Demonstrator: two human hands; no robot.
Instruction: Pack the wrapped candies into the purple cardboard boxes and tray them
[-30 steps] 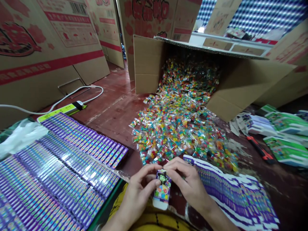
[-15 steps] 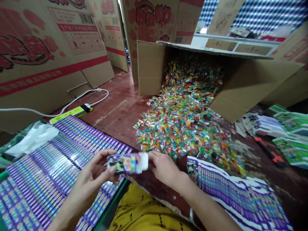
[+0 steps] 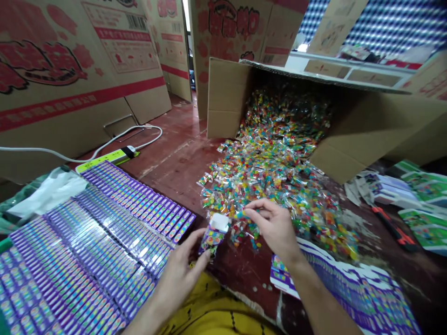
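Note:
My left hand [image 3: 183,267] is closed round a small purple printed candy box [image 3: 212,239], its white flap end tipped up and away from me. To the right of it, my right hand [image 3: 275,228] is pinched at the near edge of a spread of clear candy packets [image 3: 258,177]. A small candy packet [image 3: 240,215] shows at its fingertips, close to the box's flap; the fingers partly hide it. Flattened purple boxes [image 3: 349,274] lie in an overlapping row beneath and beyond my right forearm.
Rows of filled-looking purple boxes [image 3: 115,232] stand in a green-edged crate at left. A large carton [image 3: 226,97] lies on its side, spilling packets. A power strip [image 3: 104,159] with a white cable is at back left. An orange-black cutter [image 3: 394,228] and green packages [image 3: 426,223] lie right.
My left hand has moved right and turned the box so its flap end points up. My right hand has left the box, moved right to the packets and pinched one.

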